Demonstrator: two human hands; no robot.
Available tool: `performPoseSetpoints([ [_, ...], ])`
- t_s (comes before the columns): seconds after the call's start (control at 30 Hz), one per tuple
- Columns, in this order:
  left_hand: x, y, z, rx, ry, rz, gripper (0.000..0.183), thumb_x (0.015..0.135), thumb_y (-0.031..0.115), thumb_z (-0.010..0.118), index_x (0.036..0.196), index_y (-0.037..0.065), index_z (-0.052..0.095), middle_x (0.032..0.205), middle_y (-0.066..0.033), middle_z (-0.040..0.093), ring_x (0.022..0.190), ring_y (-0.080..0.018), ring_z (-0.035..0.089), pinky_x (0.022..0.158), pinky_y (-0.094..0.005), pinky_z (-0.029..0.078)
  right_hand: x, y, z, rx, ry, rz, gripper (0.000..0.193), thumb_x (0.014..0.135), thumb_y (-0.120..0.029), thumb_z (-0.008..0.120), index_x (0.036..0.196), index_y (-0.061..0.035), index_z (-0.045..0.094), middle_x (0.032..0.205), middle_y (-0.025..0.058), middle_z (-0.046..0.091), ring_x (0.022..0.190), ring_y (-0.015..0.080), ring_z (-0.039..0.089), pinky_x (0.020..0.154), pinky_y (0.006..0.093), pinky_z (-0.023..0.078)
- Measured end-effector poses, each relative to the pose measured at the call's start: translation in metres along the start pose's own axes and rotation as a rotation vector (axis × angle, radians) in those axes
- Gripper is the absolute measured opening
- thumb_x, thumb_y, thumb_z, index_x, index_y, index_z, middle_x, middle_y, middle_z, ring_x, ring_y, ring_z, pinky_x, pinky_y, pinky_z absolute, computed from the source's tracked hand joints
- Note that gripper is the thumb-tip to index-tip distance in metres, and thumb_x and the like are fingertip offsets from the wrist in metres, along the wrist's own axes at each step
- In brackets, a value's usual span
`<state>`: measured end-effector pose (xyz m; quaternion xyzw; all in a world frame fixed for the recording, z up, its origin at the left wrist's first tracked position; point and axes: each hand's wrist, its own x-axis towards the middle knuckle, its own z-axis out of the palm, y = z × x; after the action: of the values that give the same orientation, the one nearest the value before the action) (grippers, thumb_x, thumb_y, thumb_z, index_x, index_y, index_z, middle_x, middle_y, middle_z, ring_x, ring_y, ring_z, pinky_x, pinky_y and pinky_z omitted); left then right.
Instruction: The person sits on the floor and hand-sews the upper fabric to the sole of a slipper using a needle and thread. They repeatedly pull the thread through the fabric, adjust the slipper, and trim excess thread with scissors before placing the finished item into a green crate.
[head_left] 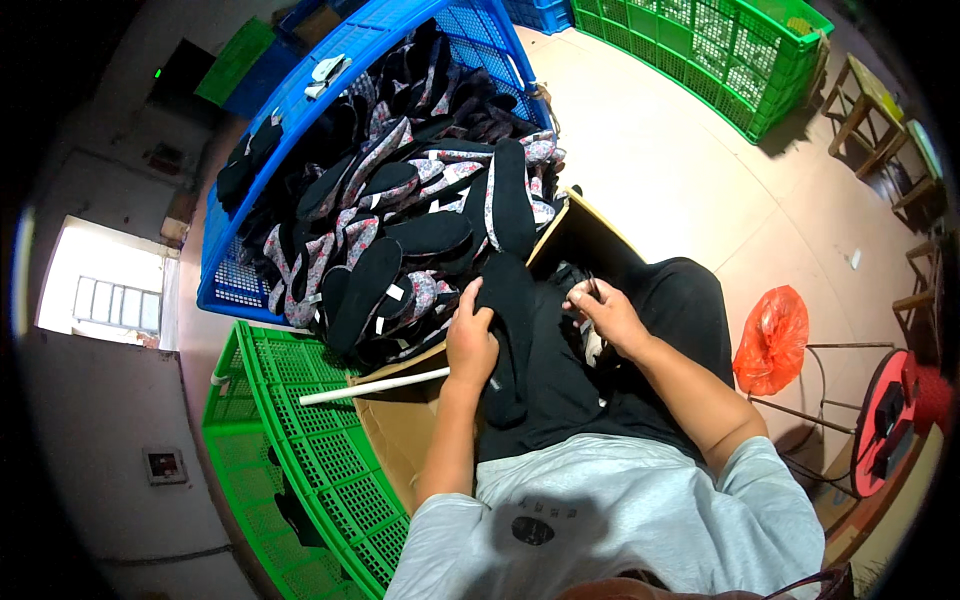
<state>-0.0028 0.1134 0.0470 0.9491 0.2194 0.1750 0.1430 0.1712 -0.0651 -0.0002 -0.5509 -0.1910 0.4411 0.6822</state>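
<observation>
My left hand (470,342) is closed on a slipper (510,300) lying along my left thigh, its long black sole facing up. My right hand (614,320) hovers over my lap, thumb and fingers pinched together; whatever they hold is too small or hidden to name. Just beneath those fingers is a dark bundle with pale bits (592,346), partly covered by the hand. A heap of slippers (400,200), black-soled with floral grey-and-red sides and small white tags, fills the blue crate (272,112) in front of me.
Beside my left arm stand a green crate (300,425) and a cardboard box (392,425), with a white rod (375,386) across them. To the right, a red plastic bag (772,340) hangs by a red round stool (886,425). Farther off are a green crate (700,50) and wooden stools (868,110).
</observation>
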Motion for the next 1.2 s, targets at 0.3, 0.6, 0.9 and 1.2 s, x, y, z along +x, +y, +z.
performPoseSetpoints([
  [0.3, -0.005, 0.039, -0.019, -0.006, -0.099, 0.395, 0.004, 0.076, 0.007, 0.061, 0.077, 0.004, 0.063, 0.135, -0.0196, 0.055, 0.115, -0.0352, 0.058, 0.095, -0.0423, 0.050, -0.003, -0.007, 0.004, 0.128, 0.047, 0.063, 0.031, 0.102, -0.033, 0.055, 0.111, -0.0046, 0.063, 0.095, -0.0023, 0.059, 0.087, 0.0079, 0.054, 0.082, 0.0230, 0.045],
  [0.6, -0.019, 0.056, -0.003, 0.133, -0.154, 0.271, 0.006, 0.075, 0.008, 0.062, 0.080, 0.004, 0.060, 0.135, -0.0191, 0.053, 0.101, -0.0315, 0.060, 0.081, -0.0394, 0.052, -0.007, -0.019, 0.010, 0.045, -0.053, -0.092, 0.030, 0.096, -0.021, 0.062, 0.120, -0.0029, 0.061, 0.107, 0.0029, 0.063, 0.102, 0.0104, 0.055, 0.093, 0.0283, 0.045],
  [0.9, -0.020, 0.058, -0.009, 0.111, -0.142, 0.125, 0.039, 0.075, 0.001, 0.061, 0.112, 0.010, 0.067, 0.125, -0.0162, 0.059, 0.098, -0.0323, 0.061, 0.082, -0.0401, 0.052, 0.003, 0.000, -0.003, 0.065, 0.303, -0.060, 0.030, 0.088, -0.005, 0.066, 0.118, -0.0058, 0.062, 0.094, 0.0028, 0.064, 0.082, 0.0105, 0.059, 0.074, 0.0239, 0.049],
  [1.2, -0.032, 0.036, -0.029, 0.165, -0.253, -0.230, 0.034, 0.077, 0.003, 0.059, 0.106, 0.015, 0.074, 0.088, -0.0133, 0.064, 0.079, -0.0341, 0.066, 0.069, -0.0439, 0.054, 0.005, -0.007, -0.007, 0.098, 0.377, -0.211, 0.027, 0.090, -0.003, 0.063, 0.118, -0.0015, 0.061, 0.102, 0.0033, 0.063, 0.090, 0.0103, 0.059, 0.084, 0.0243, 0.048],
])
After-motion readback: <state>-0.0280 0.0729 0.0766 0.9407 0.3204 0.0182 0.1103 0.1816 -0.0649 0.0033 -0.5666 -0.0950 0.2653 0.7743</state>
